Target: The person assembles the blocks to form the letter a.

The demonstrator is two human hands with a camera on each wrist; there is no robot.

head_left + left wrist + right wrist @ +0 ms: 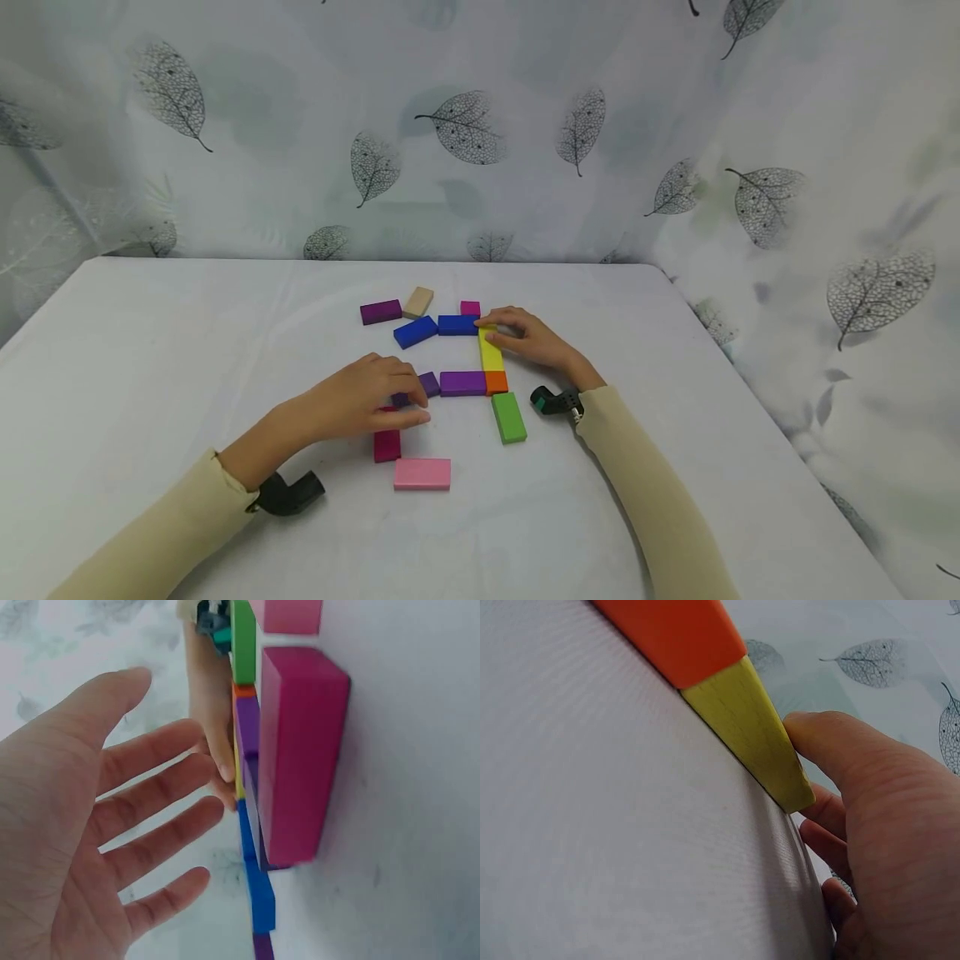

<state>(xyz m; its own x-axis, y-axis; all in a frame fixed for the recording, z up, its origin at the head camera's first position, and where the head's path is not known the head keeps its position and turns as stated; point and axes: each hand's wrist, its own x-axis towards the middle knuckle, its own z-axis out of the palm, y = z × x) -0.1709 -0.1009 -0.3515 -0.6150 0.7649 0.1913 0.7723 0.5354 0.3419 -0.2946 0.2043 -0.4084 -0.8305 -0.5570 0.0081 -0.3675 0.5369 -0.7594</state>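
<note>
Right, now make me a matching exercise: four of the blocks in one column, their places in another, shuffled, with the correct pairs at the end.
Blocks
1. yellow block
2. light pink block
3. orange block
4. beige block

Places
A. between the yellow block and the green block
B. next to the plum block at the back
C. touched by the right hand
D. lowest of all the blocks in the head view

Pairs: 1-C, 2-D, 3-A, 4-B
</note>
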